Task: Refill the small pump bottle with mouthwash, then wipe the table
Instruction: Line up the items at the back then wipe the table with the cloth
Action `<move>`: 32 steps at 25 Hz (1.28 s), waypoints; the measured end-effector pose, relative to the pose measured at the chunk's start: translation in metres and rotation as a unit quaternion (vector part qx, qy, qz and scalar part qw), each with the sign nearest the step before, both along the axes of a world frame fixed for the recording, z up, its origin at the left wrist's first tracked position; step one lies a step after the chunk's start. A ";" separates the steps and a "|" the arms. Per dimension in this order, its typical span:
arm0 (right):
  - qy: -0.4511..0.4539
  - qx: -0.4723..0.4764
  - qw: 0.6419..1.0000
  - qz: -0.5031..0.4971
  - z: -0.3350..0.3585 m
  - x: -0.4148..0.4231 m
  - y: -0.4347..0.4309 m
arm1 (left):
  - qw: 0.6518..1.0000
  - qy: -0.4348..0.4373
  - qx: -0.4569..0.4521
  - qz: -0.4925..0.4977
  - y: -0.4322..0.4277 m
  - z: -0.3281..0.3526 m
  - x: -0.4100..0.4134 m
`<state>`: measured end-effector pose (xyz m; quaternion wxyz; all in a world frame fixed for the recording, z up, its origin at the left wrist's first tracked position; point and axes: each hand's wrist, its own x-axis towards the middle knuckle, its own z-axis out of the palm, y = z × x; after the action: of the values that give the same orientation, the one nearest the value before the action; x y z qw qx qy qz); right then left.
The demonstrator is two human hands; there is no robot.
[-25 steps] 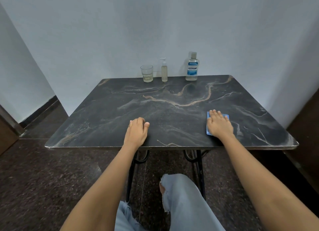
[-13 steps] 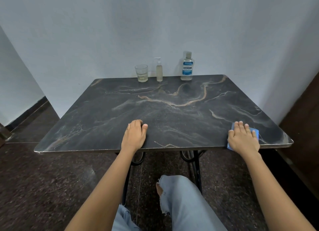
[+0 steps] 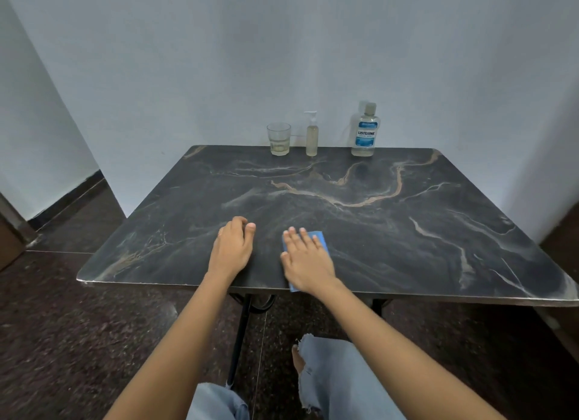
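Head view, looking down on a dark marbled worktop (image 3: 360, 219) set against a pale wall. Wiping step in hand, judging by the layout. Right hand (image 3: 308, 261) spread flat, fingers open, pressing a blue cloth (image 3: 321, 239) onto the near edge, cloth poking out past the fingertips and at the wrist side. Left hand (image 3: 232, 250) just beside it, resting on the surface with fingers loosely curled, gripping nothing, bracing. For a clean job: even palm pressure, overlapping passes from the near edge toward the back, cloth kept flat rather than bunched, and care near the back row so nothing gets knocked. Along the far edge, by the wall, three containers upright and well apart from both hands: mouthwash bottle (image 3: 365, 131) at the right, capped, blue label, clear liquid, level hard to read. Small pump bottle (image 3: 311, 137) in the middle, pump head on, pale yellowish liquid filling most of the body, so refill looks done. Glass tumbler (image 3: 279, 139) at the left, a little pale liquid in the bottom.
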<state>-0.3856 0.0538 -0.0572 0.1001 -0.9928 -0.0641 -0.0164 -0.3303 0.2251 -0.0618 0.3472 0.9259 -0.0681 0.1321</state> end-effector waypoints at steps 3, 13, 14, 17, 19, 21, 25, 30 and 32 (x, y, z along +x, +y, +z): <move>0.002 0.010 0.997 0.071 -0.003 0.025 0.047 | 0.998 0.005 -0.051 0.047 0.024 -0.002 0.021; 0.005 0.070 0.997 0.024 0.002 0.160 0.053 | 0.997 -0.022 -0.056 0.040 0.008 -0.009 0.073; 0.000 0.068 0.998 0.005 0.002 0.171 0.041 | 0.998 -0.022 -0.048 0.032 0.003 -0.010 0.075; -0.008 0.067 0.996 -0.049 0.002 0.196 0.001 | 1.000 -0.013 -0.007 0.013 -0.016 -0.012 0.077; -0.003 0.068 0.995 -0.077 0.002 0.203 -0.029 | 0.999 -0.016 0.039 0.002 -0.022 -0.014 0.076; -0.007 0.065 0.992 -0.107 0.002 0.205 -0.065 | 0.998 -0.017 0.059 -0.004 -0.022 -0.015 0.074; -0.010 0.059 0.982 -0.179 0.003 0.181 -0.136 | 0.998 -0.011 0.058 0.011 -0.022 -0.012 0.072; -0.002 0.053 0.967 -0.250 0.007 0.126 -0.205 | 0.998 -0.016 0.052 0.026 -0.025 -0.005 0.064; 0.004 0.054 0.960 -0.275 0.008 0.097 -0.230 | 0.998 -0.020 0.054 0.025 -0.025 0.000 0.061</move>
<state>-0.2883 -0.1763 -0.0496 0.1458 -0.9653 0.2126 -0.0431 -0.2698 0.2002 -0.0618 0.2922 0.9418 -0.0589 0.1558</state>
